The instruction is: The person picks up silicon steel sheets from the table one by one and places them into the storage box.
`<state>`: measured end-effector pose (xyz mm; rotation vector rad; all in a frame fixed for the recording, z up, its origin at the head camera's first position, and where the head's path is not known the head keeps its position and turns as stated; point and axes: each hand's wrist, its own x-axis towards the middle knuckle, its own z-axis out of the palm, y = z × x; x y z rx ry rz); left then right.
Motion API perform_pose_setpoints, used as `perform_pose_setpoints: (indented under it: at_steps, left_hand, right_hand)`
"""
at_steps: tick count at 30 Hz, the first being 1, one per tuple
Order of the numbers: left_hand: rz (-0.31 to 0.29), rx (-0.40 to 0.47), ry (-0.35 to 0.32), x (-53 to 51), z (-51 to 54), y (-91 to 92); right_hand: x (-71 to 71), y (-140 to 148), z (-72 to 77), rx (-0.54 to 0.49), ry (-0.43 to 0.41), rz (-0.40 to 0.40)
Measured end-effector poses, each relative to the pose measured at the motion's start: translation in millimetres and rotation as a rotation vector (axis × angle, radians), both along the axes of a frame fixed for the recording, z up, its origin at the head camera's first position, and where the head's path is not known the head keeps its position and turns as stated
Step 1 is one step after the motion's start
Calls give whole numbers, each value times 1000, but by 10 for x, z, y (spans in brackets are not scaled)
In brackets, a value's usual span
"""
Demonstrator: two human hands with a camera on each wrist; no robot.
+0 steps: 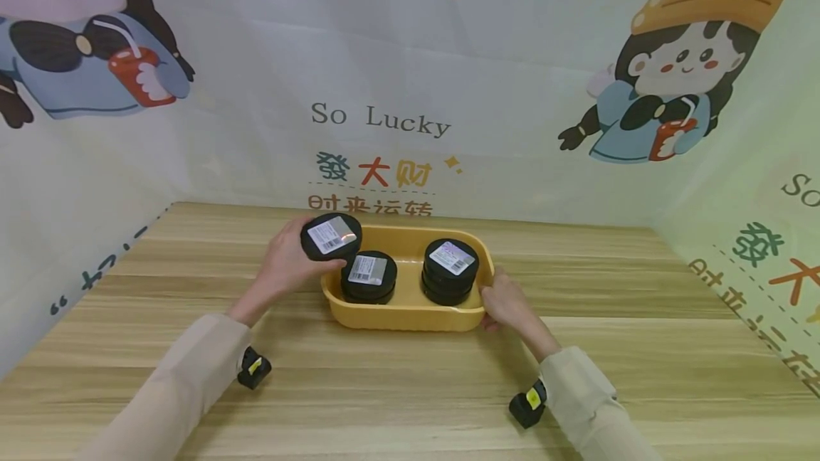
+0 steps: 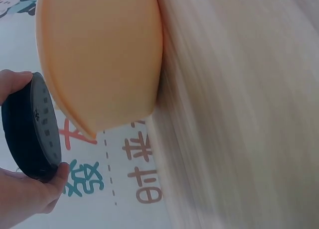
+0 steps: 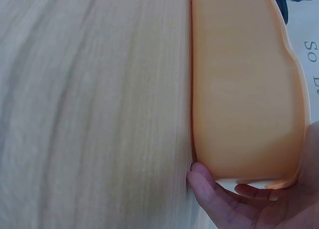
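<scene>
My left hand (image 1: 286, 255) grips a flat round black container (image 1: 330, 237) with a white barcode label by its edge, raised at the left end of a yellow plastic bin (image 1: 407, 317). In the left wrist view, thumb and fingers pinch this container (image 2: 27, 129) from opposite sides, apart from the bin's wall. Inside the bin stand a left stack of similar black containers (image 1: 368, 277) and a right stack (image 1: 450, 272), labels up. My right hand (image 1: 508, 302) holds the bin's right end; in the right wrist view its fingers curl round the end wall (image 3: 244, 114).
The bin stands on a wood-grain table (image 1: 410, 397) near its back edge. A printed white cloth backdrop (image 1: 512, 119) rises behind and along both sides. Small black devices (image 1: 254, 368) are strapped at both wrists.
</scene>
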<state>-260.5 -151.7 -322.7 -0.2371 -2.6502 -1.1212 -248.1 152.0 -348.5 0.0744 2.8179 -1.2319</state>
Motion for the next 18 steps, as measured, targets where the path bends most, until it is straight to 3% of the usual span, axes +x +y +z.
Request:
perform_pose_setpoints:
  at_steps: [18]
  left_hand:
    - [-51, 4, 27, -22, -61, 252]
  right_hand:
    - [3, 8, 3, -10, -2, 9]
